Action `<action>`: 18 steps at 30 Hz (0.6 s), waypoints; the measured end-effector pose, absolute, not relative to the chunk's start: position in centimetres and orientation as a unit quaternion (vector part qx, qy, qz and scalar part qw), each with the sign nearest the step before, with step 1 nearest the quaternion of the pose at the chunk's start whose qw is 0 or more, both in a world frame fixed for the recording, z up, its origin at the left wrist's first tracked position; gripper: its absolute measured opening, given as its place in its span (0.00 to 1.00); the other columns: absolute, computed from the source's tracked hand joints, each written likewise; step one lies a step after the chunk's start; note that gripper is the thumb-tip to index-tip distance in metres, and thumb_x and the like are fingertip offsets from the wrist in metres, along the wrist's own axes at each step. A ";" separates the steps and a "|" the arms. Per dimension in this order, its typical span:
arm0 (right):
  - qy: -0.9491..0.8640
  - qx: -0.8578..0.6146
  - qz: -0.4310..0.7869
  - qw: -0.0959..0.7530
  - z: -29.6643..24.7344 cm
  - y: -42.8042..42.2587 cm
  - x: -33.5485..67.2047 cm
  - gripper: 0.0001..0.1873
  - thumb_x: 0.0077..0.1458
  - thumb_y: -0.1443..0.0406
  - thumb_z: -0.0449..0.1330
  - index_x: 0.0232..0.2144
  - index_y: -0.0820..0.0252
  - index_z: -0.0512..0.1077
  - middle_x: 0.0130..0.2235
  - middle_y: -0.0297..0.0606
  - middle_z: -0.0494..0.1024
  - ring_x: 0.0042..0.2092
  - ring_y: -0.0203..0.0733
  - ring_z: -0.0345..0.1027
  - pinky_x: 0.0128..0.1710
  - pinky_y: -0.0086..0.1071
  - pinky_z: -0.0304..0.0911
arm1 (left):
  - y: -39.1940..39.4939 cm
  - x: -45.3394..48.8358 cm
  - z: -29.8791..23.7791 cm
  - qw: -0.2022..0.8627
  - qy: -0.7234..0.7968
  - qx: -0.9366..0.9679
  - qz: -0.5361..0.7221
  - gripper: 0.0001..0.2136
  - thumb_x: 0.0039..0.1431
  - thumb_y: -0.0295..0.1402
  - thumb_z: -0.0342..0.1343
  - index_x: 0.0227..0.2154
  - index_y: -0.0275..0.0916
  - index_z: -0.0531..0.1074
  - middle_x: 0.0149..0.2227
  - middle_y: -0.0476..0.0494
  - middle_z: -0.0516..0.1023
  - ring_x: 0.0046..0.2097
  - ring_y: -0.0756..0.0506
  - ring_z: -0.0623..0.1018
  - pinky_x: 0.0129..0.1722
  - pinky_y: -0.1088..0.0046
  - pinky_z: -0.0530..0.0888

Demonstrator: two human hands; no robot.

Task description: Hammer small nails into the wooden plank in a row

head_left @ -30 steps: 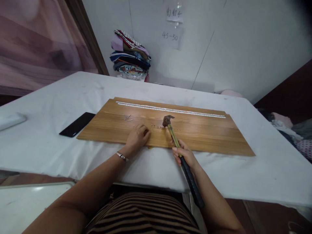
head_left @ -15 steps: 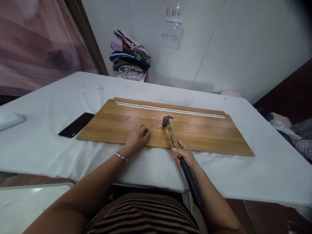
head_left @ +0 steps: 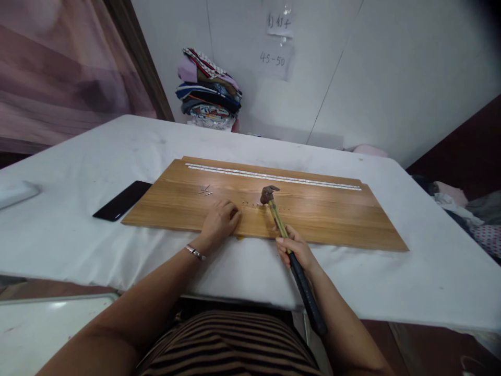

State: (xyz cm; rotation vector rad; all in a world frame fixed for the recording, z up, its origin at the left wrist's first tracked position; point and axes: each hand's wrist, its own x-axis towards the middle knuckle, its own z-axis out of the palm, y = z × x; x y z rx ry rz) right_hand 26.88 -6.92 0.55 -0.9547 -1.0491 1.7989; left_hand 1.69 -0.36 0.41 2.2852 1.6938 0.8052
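Observation:
A long wooden board [head_left: 336, 219] lies on the white table [head_left: 78, 230]. My right hand [head_left: 294, 249] grips a hammer [head_left: 277, 219] by its yellow and black handle, and the rusty head rests on the board at a row of small nails [head_left: 250, 203]. My left hand [head_left: 219, 220] lies on the board just left of that row, its fingers curled under; whether it holds anything I cannot make out. A few loose nails [head_left: 205, 190] lie farther left on the board. A pale strip [head_left: 274, 176] runs along the board's far edge.
A black phone [head_left: 122, 200] lies on the table left of the board. A stack of folded cloth [head_left: 209, 91] sits against the back wall under paper notes. A white object [head_left: 15, 192] is at the far left edge.

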 end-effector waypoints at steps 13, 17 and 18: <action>-0.416 -0.376 0.716 0.415 0.6 -6.9 26.8 0.21 0.49 0.59 0.65 0.43 0.59 0.64 0.18 0.19 0.63 0.12 0.27 0.51 0.08 0.23 0.49 | 0.6 0.9 -0.4 0.124 0.598 0.722 0.325 0.06 0.57 0.36 0.54 0.29 0.40 0.72 0.35 0.44 0.76 0.41 0.44 0.74 0.45 0.65 0.71; -0.416 -0.380 0.716 0.412 0.4 -6.8 26.8 0.21 0.49 0.59 0.65 0.43 0.59 0.64 0.18 0.19 0.63 0.12 0.28 0.52 0.08 0.22 0.50 | 1.1 0.8 -0.7 0.148 0.605 0.704 0.342 0.06 0.56 0.36 0.54 0.29 0.41 0.73 0.35 0.45 0.77 0.41 0.44 0.75 0.45 0.66 0.71; -0.416 -0.382 0.716 0.411 0.4 -6.8 26.8 0.21 0.49 0.59 0.65 0.43 0.59 0.64 0.18 0.19 0.63 0.12 0.28 0.52 0.08 0.22 0.50 | 1.3 0.8 -0.8 0.156 0.609 0.698 0.345 0.07 0.56 0.37 0.54 0.30 0.41 0.74 0.35 0.45 0.77 0.41 0.44 0.75 0.44 0.66 0.72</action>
